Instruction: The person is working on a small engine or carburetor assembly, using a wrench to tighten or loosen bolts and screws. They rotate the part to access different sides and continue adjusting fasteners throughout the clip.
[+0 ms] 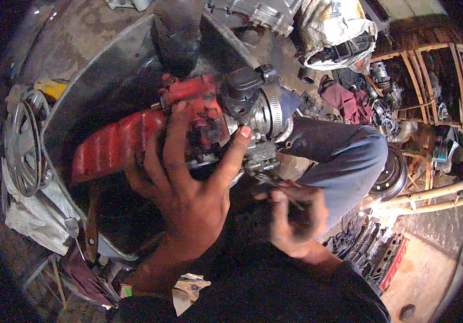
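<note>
Left hand [196,202] wide on red part [194,88]

Left hand [193,200] spread, palm down, thumb extended; right hand [295,245] blurred, fingers curled toward thumb.

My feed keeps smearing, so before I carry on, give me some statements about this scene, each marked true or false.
1. The left hand has a fingertip on the red metal part. True.
2. The right hand lies flat and straight. False: that hand's fingers are curled; blur hides whether they hold anything.
3. The silver clamp band is right of the red metal part. True.
4. The white sack is empty. False: something dark shows in the sack's mouth.
5. Blue trousers show beyond the right hand. True.
</note>
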`<state>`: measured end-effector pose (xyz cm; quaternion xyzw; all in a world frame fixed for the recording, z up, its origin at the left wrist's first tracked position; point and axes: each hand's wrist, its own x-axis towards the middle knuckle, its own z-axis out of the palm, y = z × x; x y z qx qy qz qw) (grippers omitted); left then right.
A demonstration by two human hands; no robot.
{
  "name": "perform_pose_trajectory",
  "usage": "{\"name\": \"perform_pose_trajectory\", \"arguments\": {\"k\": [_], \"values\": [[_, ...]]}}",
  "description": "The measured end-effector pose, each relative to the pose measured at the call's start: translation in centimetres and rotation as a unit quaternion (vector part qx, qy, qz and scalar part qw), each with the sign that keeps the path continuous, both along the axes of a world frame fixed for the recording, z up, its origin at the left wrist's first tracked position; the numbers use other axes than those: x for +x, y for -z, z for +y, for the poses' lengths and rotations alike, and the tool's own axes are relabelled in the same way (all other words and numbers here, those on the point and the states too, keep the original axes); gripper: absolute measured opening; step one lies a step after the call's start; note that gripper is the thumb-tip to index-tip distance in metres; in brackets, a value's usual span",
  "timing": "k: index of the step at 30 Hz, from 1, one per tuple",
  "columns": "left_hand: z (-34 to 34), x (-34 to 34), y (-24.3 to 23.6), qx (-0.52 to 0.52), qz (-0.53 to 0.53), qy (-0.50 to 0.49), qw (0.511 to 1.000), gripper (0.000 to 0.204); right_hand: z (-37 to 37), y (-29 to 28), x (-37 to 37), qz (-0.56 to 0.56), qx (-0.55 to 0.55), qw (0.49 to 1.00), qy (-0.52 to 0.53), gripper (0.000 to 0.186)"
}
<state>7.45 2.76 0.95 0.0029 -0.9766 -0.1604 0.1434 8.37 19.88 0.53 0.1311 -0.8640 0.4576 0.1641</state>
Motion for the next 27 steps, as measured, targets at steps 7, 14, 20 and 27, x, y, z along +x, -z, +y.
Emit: {"name": "perform_pose_trajectory", "arguments": {"k": [7,14,20,27], "values": [[0.1,0.0,-0.3,-0.006,0.003,0.004,1.0,0.07,0.7,0.0,-1.4,-0.056,0.054,0.992,0.104,0.008],[0.2,0.2,-0.1,-0.002,-0.004,0.001,1.0,0.069,1.3,0.7,-1.5,-0.036,0.063,0.993,0.094,0.008],[0.4,0.1,0.2,0.017,0.005,-0.004,1.0,0.066,1.1,-0.3,-0.2,-0.002,0.077,0.996,0.039,0.014],[0.4,0.1,-0.5,0.008,-0.023,0.003,1.0,0.067,-0.5,0.1,-1.1,-0.01,0.063,0.998,0.024,0.013]]}}
